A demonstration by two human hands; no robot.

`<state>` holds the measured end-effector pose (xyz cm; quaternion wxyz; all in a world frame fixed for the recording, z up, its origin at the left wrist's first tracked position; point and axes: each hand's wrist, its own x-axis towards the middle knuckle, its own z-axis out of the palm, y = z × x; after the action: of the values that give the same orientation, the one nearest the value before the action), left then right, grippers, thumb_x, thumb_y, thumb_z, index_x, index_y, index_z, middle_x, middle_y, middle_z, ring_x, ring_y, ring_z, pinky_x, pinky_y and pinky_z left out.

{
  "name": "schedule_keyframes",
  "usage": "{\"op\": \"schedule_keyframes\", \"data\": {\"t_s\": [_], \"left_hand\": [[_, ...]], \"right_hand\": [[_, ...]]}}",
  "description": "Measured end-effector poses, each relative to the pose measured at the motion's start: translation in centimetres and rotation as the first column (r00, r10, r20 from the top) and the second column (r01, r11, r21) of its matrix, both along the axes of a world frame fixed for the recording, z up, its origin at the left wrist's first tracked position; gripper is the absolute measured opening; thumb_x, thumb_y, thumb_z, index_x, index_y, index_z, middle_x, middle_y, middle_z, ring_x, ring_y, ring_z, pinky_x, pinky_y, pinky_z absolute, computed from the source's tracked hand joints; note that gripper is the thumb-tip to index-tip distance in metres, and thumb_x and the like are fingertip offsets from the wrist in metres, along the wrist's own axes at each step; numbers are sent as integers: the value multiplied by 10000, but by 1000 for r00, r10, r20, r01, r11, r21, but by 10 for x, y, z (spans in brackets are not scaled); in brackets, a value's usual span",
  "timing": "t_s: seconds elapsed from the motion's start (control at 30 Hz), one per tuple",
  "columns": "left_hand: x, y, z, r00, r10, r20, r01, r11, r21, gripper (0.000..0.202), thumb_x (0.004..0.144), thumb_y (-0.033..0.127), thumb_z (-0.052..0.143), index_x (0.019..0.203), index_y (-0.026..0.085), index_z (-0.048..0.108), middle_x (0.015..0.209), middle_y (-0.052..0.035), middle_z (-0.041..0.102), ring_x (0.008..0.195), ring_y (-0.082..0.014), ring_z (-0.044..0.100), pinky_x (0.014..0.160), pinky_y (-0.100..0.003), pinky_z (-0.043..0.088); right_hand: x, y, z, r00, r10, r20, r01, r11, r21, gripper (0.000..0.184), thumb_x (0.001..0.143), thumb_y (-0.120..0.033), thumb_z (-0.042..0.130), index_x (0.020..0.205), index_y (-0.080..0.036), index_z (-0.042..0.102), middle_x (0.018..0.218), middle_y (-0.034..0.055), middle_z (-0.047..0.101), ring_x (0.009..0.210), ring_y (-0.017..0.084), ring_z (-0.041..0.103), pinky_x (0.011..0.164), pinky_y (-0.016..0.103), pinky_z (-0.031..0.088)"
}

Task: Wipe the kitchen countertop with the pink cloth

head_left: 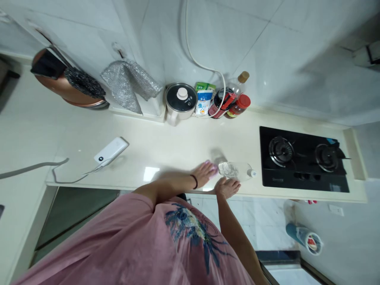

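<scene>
My left hand (203, 174), with a dark band on its wrist, presses a small pink cloth (212, 167) onto the pale countertop (178, 150). Its fingers lie over the cloth and partly cover it. Just to the right is a clear plastic bottle (237, 170), its white cap towards the stove; whether it stands or lies I cannot tell. My right hand (227, 187) rests at the counter's front edge, right beside the bottle. Its fingers are stretched out to the right, and nothing shows in them.
A black gas stove (303, 162) is set into the counter at the right. Along the wall stand a lidded electric pot (181, 103), a seasoning bag (204, 102) and several jars and bottles (237, 106). A white power bank (111, 149) with a cable lies at left. A silvery cloth (124, 79) hangs above.
</scene>
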<state>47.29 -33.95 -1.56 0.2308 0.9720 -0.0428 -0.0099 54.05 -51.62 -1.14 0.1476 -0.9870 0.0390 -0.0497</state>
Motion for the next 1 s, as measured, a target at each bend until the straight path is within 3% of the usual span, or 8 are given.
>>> {"op": "schedule_keyframes", "data": {"t_s": [0.13, 0.3, 0.47, 0.57, 0.67, 0.77, 0.87, 1.0], "left_hand": [[-62, -20, 2, 993, -101, 65, 102, 995, -5, 699, 1045, 332, 602, 1711, 205, 433, 1790, -132, 367, 1691, -300, 262, 1396, -489, 159], [-76, 88, 10, 975, 179, -129, -181, 983, -5, 742, 1058, 243, 475, 1775, 247, 287, 1836, -92, 262, 1725, -302, 131, 1402, -534, 116], [-100, 230, 24, 691, 683, -236, -671, 728, 141, 717, 1096, 322, 384, 1771, 121, 248, 1855, -178, 125, 1730, -355, 38, 1385, -592, 133], [-108, 262, 32, 531, 813, -239, -796, 575, 187, 739, 1099, 333, 368, 1764, 50, 213, 1849, -228, 69, 1727, -378, 26, 1384, -604, 108], [-92, 230, 34, 494, 829, -262, -816, 546, 191, 757, 1085, 312, 385, 1766, 39, 196, 1849, -231, 32, 1726, -387, -6, 1381, -624, 87], [-65, 146, 29, 693, 655, -300, -656, 746, 113, 750, 1061, 257, 412, 1776, 116, 236, 1861, -167, 74, 1730, -363, 3, 1390, -602, 89], [-49, 49, 18, 919, 331, -215, -337, 941, 7, 764, 1032, 211, 469, 1774, 220, 289, 1857, -92, 184, 1731, -315, 85, 1403, -544, 111], [-52, -22, 8, 997, 71, -23, -71, 997, 0, 697, 1037, 313, 580, 1709, 199, 436, 1813, -130, 314, 1710, -318, 207, 1395, -508, 151]], "right_hand": [[-1, 2, 3, 1000, -1, 26, 1, 1000, -3, 660, 1028, -468, 405, 1529, -64, 552, 1660, 350, 428, 1573, 484, 344, 1217, 765, 332], [-1, 1, 2, 999, 15, 42, -14, 1000, -17, 698, 1040, -513, 401, 1558, -66, 537, 1640, 343, 456, 1511, 471, 421, 1225, 743, 337], [0, -2, 0, 999, 19, 34, -19, 1000, -6, 735, 1048, -541, 386, 1603, -71, 497, 1649, 322, 454, 1513, 455, 425, 1257, 717, 305], [-1, -1, 2, 1000, 18, 11, -18, 1000, -2, 755, 1035, -519, 398, 1610, -37, 476, 1680, 337, 402, 1557, 468, 361, 1269, 711, 286], [-1, 2, 5, 1000, 14, 25, -13, 1000, -2, 723, 1025, -487, 401, 1604, -63, 489, 1683, 320, 406, 1565, 473, 338, 1254, 726, 299], [-2, 5, 9, 999, 22, 49, -22, 1000, -3, 701, 1019, -474, 404, 1591, -82, 502, 1670, 310, 427, 1561, 476, 340, 1240, 740, 315], [0, 5, 9, 999, 24, 35, -24, 1000, -8, 704, 1011, -469, 412, 1588, -76, 499, 1662, 334, 426, 1555, 495, 349, 1210, 770, 342], [4, 1, 4, 1000, 19, 16, -19, 1000, -2, 727, 995, -465, 431, 1597, -63, 491, 1665, 363, 408, 1560, 521, 350, 1181, 816, 349]]}}
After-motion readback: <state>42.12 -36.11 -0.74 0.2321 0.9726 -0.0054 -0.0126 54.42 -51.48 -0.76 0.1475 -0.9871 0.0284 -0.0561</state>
